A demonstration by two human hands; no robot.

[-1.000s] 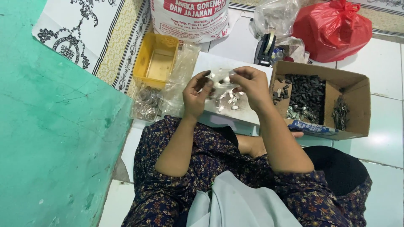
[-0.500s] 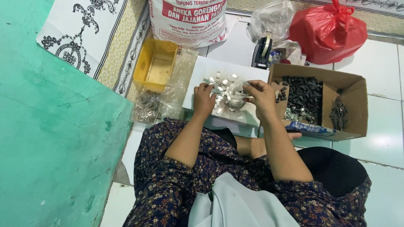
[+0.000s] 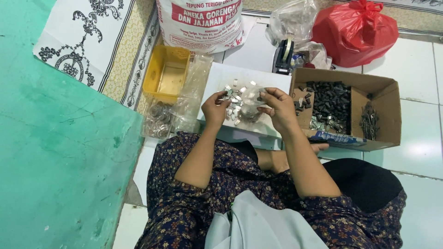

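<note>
Head view: hands (image 3: 249, 107) (both) over white board (image 3: 251, 76) edge.

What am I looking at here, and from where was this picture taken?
This is no machine: a person sits on a tiled floor, and a camera on their head looks down at their two bare hands. The left hand and right hand together hold a small clear plastic bag above a white board strewn with small silvery metal pieces. To the right stands a cardboard box of dark parts; to the left a yellow tray. Behind are a tape dispenser and a red bag.
</note>
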